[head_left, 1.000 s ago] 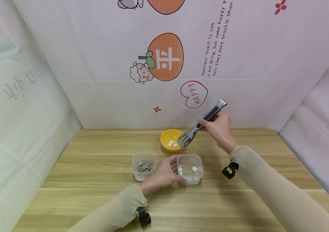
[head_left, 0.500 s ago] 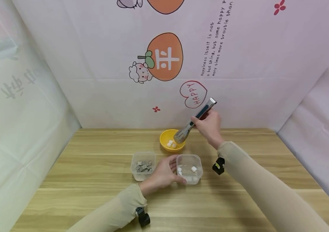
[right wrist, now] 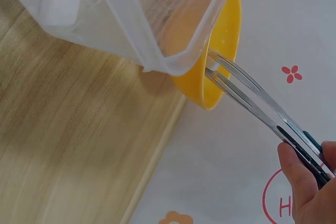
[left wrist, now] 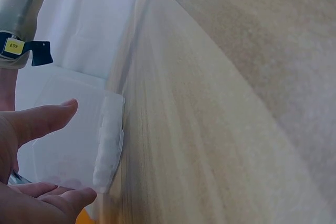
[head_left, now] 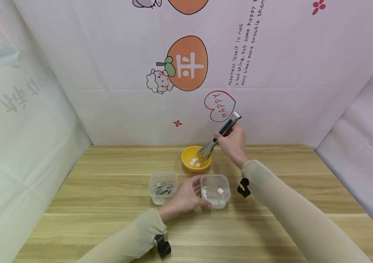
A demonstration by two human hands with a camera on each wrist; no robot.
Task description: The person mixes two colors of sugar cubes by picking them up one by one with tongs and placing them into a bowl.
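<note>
My right hand [head_left: 233, 144] grips metal tongs [head_left: 224, 128] with dark green grip inlays. Their slotted tips reach down into a small yellow bowl [head_left: 187, 155], over several white cubes [head_left: 193, 161]. In the right wrist view, a white cube [right wrist: 212, 63] shows between the tong tips, partly hidden by them. My left hand [head_left: 184, 195] holds a clear plastic container [head_left: 224, 202] at its left side, thumb at the front and fingers behind. Inside that container lie white cubes [head_left: 220, 191].
A second clear container [head_left: 163, 201] stands left of my left hand, with several grey stone-like cubes [head_left: 164, 188] in it. A printed cloth [head_left: 124, 117] hangs behind the wooden table [head_left: 107, 190], and further cloth closes in both sides.
My right hand has moved left and slightly down with the tongs, bringing their tips from the bowl's right rim to inside it. The left hand and both containers stay in place.
</note>
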